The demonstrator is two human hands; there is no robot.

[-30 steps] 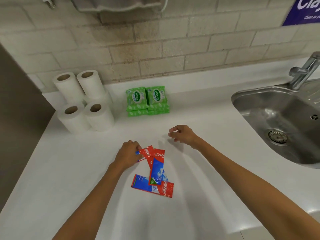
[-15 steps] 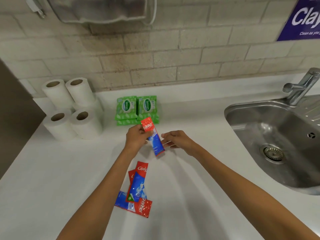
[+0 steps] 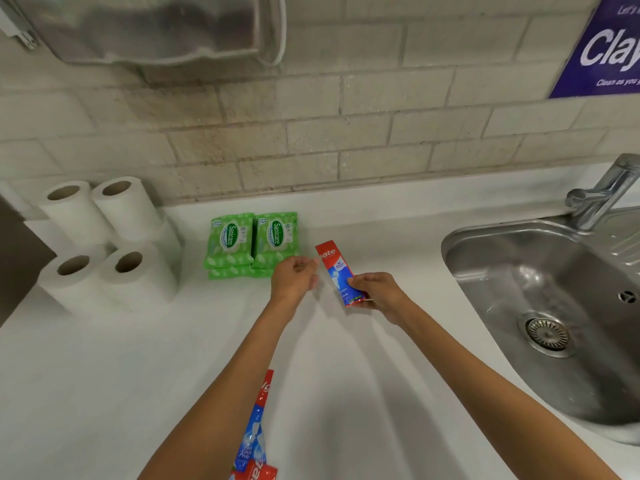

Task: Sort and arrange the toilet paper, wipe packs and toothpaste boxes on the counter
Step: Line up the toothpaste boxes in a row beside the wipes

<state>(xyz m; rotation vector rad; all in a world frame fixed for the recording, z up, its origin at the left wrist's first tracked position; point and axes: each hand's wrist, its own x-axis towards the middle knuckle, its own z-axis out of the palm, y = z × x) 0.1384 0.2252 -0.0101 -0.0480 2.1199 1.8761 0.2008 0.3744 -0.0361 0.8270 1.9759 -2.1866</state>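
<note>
My right hand point(image 3: 377, 293) grips the lower end of a red and blue toothpaste box point(image 3: 333, 268), holding it just right of the green wipe packs point(image 3: 252, 239). My left hand point(image 3: 293, 277) hovers beside the box's upper left edge with fingers curled and nothing in them. The wipe packs sit in two stacks side by side near the wall. Several white toilet paper rolls point(image 3: 130, 273) stand grouped at the back left. Two more toothpaste boxes point(image 3: 255, 441) lie crossed at the near edge, partly hidden by my left forearm.
A steel sink point(image 3: 453, 237) with a tap point(image 3: 604, 194) takes up the right side of the white counter point(image 3: 104, 375). A metal dispenser point(image 3: 156, 29) hangs on the tiled wall above. A purple sign point(image 3: 606, 46) is at the top right.
The toothpaste box passed from my left hand to my right hand and moved up toward the wipe packs. My left hand let go of it. The view shifted forward.
</note>
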